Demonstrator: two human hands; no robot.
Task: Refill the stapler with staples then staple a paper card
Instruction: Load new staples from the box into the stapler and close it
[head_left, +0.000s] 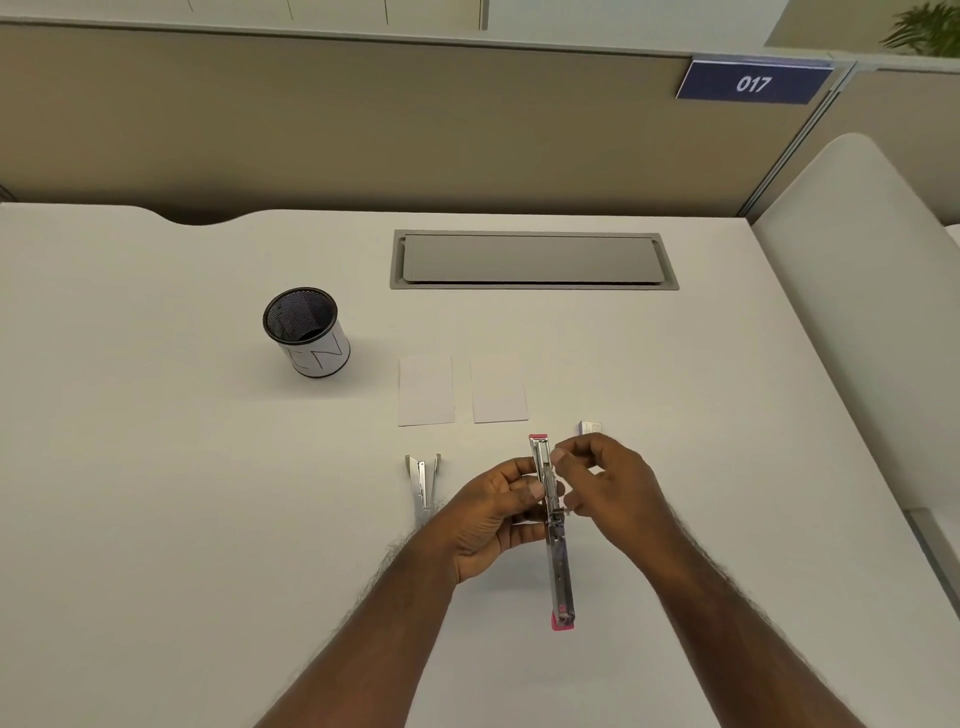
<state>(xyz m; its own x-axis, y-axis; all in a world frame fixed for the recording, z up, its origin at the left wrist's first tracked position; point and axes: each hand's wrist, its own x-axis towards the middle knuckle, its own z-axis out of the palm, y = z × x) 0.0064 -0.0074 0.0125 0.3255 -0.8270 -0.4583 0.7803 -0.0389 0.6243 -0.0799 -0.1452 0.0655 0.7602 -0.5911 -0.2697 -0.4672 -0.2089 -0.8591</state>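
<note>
White desk (208, 493): your left hand (488, 519) grips the opened stapler (553, 525) steady; right hand (608, 483) pinches staples, box (589, 427) at one o'clock.

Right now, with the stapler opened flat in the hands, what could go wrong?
1. The right hand pinches something small at the open stapler; probably staples, which could break or drop onto the desk.
2. The left hand grips only the stapler's middle, so the long body may twist while loading.
3. The fingertips sit against the metal channel and might get pinched when it closes.
</note>
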